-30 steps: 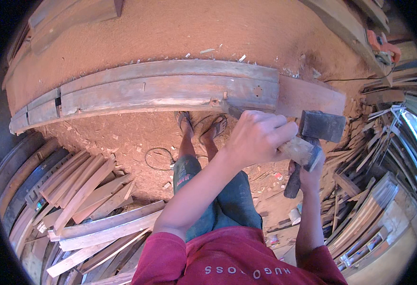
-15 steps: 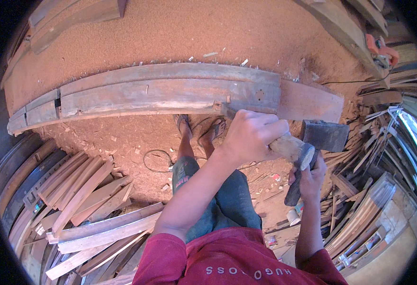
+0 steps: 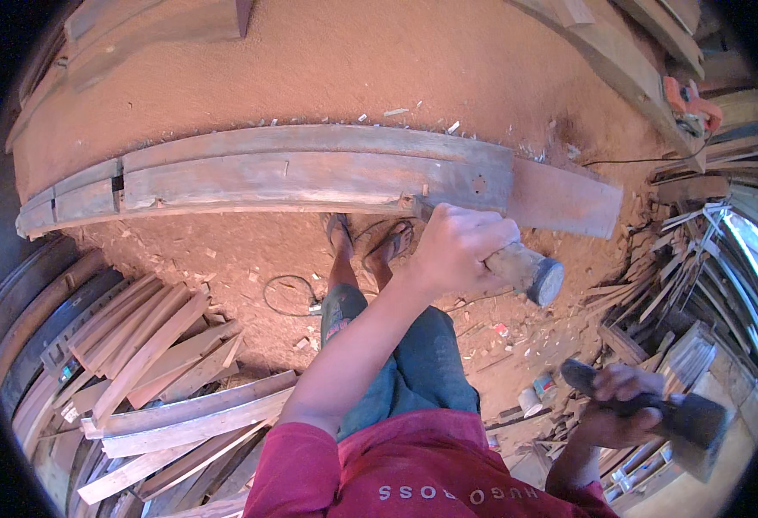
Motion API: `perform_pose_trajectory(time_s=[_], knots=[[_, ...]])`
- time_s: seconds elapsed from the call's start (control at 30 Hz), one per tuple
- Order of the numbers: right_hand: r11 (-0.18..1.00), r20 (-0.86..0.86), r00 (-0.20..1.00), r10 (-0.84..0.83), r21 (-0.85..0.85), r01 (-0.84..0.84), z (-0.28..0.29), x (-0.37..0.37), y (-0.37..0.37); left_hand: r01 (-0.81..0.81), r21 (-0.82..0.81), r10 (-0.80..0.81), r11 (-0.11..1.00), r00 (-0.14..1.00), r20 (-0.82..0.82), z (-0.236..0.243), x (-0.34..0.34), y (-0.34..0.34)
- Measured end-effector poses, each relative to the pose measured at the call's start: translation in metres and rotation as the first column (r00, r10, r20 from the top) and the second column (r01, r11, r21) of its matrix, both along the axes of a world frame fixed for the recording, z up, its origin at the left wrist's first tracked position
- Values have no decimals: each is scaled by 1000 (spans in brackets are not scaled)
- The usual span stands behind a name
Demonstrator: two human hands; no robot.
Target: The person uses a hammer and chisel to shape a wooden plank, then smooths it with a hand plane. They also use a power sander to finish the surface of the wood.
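My left hand is closed round a chisel with a thick wooden handle and a metal-ringed end. The chisel tilts, its handle end toward the lower right. Its blade reaches the near edge of a long wooden beam, beside a small notch; the exact tip is hard to see. Away to the lower right, my right hand grips a hammer with a heavy dark block head and a dark handle. The hammer head is apart from the chisel, swung out to the right.
Stacked boards lie at the lower left. Scrap wood strips pile up at the right. An orange power tool rests on timber at the upper right. A cable loops on the sawdust-covered floor by my feet.
My right hand has swung the hammer from beside the chisel's handle end out to the lower right. My left hand still holds the chisel at the beam's edge.
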State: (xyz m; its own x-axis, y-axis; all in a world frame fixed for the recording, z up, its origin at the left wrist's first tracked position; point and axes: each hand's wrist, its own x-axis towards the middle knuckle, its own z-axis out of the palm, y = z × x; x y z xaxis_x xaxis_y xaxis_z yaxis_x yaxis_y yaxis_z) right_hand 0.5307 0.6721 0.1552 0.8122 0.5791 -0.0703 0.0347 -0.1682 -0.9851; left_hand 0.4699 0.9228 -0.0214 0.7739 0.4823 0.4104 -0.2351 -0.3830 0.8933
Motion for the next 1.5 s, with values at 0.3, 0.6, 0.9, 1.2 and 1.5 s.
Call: perform_pose_trajectory(time_s=[0.3,0.6,0.9,1.2,1.5], knots=[[923,-4,967,-254,-301,241,55,-3,31,-62,34,64,998,995,-72,0,9,2],[680,150,918,368,-717,-156,2,13,43,-99,34,102,995,988,-118,-1,12,-8],[826,11,999,37,-563,-24,-36,1,15,-212,272,283,939,924,-257,-3,39,-36],[858,-152,979,-135,-512,38,-65,-4,-2,-620,161,609,768,631,-480,-28,-40,-28],[886,-307,941,-142,-463,-17,-90,-12,1,-567,148,429,811,403,-809,-36,-64,17]])
